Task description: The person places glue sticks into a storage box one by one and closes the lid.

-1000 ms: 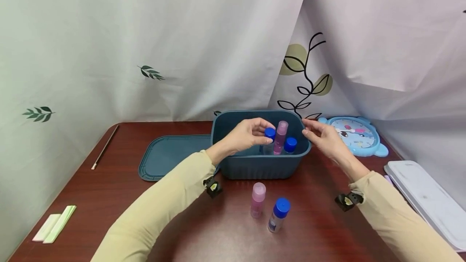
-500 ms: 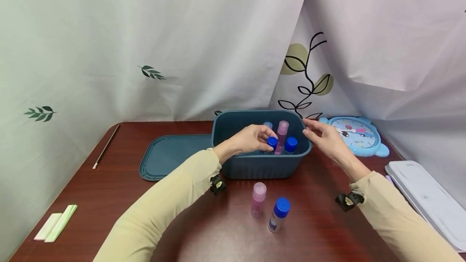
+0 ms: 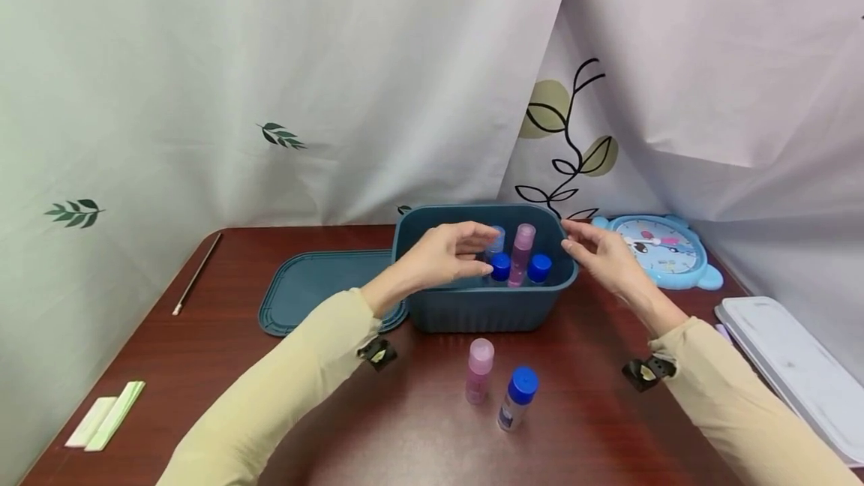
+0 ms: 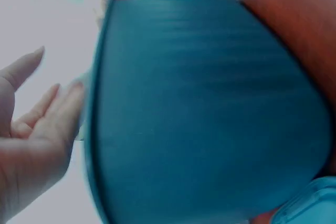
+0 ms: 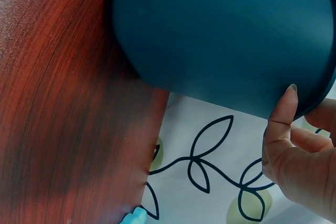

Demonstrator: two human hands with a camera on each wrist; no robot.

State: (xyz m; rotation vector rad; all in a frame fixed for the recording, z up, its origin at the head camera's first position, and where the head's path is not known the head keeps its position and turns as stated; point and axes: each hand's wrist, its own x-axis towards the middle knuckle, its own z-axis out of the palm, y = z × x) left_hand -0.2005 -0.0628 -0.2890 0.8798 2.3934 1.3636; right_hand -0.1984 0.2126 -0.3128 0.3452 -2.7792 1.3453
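A dark teal plastic bin (image 3: 482, 312) stands at the back of the table. Over its left part hovers my left hand (image 3: 442, 255), fingers parted and holding nothing. Just beyond those fingertips, inside the bin, stand a blue-capped bottle (image 3: 500, 266), a light-blue bottle (image 3: 496, 238), a pink bottle (image 3: 521, 253) and another blue-capped bottle (image 3: 539, 268). Their lower parts are hidden by the front wall. My right hand (image 3: 599, 255) pinches the bin's right rim, thumb against the outer wall in the right wrist view. In front, a pink bottle (image 3: 479, 372) and a blue-capped clear bottle (image 3: 517, 398) stand upright.
A teal lid (image 3: 317, 291) lies left of the bin. Behind my right hand is a light-blue toy clock (image 3: 664, 253); a white case (image 3: 790, 366) lies at the right edge. A thin rod (image 3: 196, 274) and pale green strips (image 3: 106, 416) are on the left.
My left hand lowered a blue-capped bottle into the bin, let go of it, and drew back up and left with its fingers spread. The right hand stayed at the rim.
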